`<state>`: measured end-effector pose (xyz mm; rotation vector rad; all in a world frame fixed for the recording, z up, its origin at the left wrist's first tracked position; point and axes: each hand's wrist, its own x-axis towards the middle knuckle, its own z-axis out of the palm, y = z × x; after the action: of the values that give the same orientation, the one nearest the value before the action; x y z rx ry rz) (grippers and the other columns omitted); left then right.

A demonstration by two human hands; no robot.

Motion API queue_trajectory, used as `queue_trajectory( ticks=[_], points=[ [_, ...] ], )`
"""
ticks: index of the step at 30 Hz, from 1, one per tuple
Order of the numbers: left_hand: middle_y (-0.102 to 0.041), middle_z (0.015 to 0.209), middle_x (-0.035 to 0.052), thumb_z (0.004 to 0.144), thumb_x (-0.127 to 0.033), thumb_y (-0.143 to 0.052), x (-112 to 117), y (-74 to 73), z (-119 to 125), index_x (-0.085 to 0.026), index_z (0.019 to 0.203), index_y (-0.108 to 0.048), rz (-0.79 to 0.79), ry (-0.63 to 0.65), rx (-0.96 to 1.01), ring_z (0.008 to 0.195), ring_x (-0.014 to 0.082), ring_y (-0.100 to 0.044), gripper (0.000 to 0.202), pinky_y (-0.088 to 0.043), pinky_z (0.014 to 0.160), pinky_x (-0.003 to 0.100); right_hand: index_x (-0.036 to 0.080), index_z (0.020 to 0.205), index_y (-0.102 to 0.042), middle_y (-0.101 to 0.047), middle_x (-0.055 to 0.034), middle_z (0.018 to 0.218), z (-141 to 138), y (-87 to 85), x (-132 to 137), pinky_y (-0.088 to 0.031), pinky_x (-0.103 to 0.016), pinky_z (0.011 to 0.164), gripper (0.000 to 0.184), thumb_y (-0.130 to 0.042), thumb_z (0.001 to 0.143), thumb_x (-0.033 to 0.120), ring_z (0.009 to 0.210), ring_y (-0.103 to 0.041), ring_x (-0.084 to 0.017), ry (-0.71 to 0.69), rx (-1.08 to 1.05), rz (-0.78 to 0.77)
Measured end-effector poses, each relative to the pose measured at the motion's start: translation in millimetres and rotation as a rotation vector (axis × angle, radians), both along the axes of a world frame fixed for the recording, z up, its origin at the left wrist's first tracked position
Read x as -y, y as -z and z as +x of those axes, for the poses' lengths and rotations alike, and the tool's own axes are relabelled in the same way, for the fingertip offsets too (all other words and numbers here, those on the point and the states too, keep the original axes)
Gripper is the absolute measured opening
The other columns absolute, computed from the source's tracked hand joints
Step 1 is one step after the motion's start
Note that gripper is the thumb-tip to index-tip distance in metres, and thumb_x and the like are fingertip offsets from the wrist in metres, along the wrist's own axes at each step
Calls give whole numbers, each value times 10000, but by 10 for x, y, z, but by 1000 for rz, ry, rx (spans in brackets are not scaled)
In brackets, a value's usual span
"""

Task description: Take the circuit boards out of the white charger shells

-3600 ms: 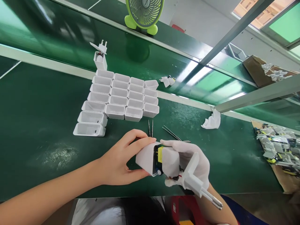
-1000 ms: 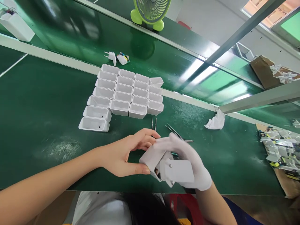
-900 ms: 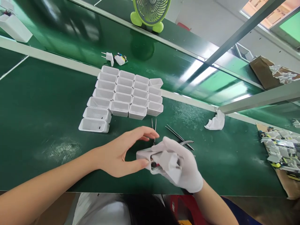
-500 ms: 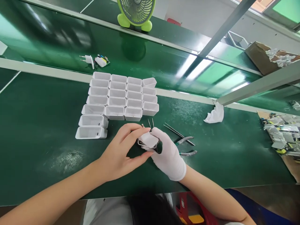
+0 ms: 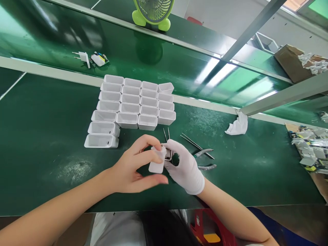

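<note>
Gripping a small white plastic rectangular case point(image 5: 168, 154) in the white-gloved right grip point(image 5: 186, 171), fingers and thumb closed around it, open end in view. Touching a white plastic plug cap point(image 5: 156, 164) with the fingers of the bare left grip point(image 5: 129, 169), tilted just left of the case, thumb seemingly apart; cannot tell pinching from mere contact. Holding both over the dark green counter point(image 5: 46, 147). Having thin silver metal tweezers point(image 5: 197, 146) and grey-handled pliers point(image 5: 208, 167) close by the right grip. Showing closely packed, open-topped white plastic boxes point(image 5: 127, 125) farther back.
</note>
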<state>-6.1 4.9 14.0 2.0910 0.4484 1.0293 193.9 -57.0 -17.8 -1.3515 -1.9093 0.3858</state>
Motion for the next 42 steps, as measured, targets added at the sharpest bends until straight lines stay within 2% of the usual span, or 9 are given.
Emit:
queue_trajectory(
  ticks=[3,5,8,15,19,23,27,37,42],
  points=[
    [-496,1057,69,901,-77,-650,-5,38,4,-180,823,-542,43,-52,-17,958,169,-628,168,-556,737,279,250,1391,-419,-688,-86,1093,10,18,0,-616,-347,813,539,-626,902,154,955,-694,-218,-8,-26,-12],
    [-511,1083,80,889,-183,-720,-7,58,8,-180,890,-555,62,-50,-27,959,174,-621,166,-565,771,291,258,1402,-401,-689,-74,1077,17,24,0,-616,-344,815,564,-618,894,141,954,-694,-212,-24,-39,-18],
    [-545,1125,99,818,-353,-804,-9,65,11,-183,933,-538,88,-49,-61,963,186,-605,336,-565,826,316,274,1400,-394,-689,-61,1080,26,19,1,-624,-344,803,582,-608,879,129,940,-698,-208,-36,-34,-26],
    [-547,1137,95,841,-163,-761,-49,86,16,-209,1060,-444,44,-45,-57,1039,200,-601,387,-568,839,331,277,1353,-434,-684,-57,1070,27,29,-11,-622,-336,777,529,-620,880,129,917,-696,-201,-24,-69,-10],
    [-464,1132,86,851,-146,-732,-41,174,35,-209,1134,-421,-35,-50,-75,1063,212,-597,425,-592,880,392,285,1319,-460,-684,-51,1098,22,5,-59,-607,-344,812,511,-583,878,58,942,-681,-193,-118,-90,36],
    [-434,1141,81,852,-131,-717,-13,237,51,-205,1143,-425,-27,-55,-82,1093,218,-594,418,-588,935,426,275,1271,-500,-677,-72,1112,16,-41,-98,-602,-365,814,458,-535,887,27,998,-661,-224,-168,81,79],
    [-440,1121,78,834,-112,-714,-15,252,49,-194,1132,-439,16,-78,-70,1057,213,-594,414,-602,876,391,257,1278,-512,-666,-100,1119,38,-35,-104,-608,-387,805,442,-531,895,37,1044,-648,-259,-180,219,72],
    [-452,1075,82,804,-113,-638,31,220,62,-185,1091,-445,148,-163,-97,1028,236,-589,354,-583,790,386,256,1315,-502,-627,-125,1151,44,34,-119,-608,-389,764,525,-527,865,-14,1052,-635,-258,-188,251,112],
    [-491,1109,107,766,-282,-666,-15,245,56,-180,1168,-463,147,-265,189,1052,283,-564,462,-559,820,469,266,1263,-519,-623,-110,1114,97,-21,-91,-598,-390,748,492,-559,854,-5,1027,-642,-254,-215,196,122]
  ],
)
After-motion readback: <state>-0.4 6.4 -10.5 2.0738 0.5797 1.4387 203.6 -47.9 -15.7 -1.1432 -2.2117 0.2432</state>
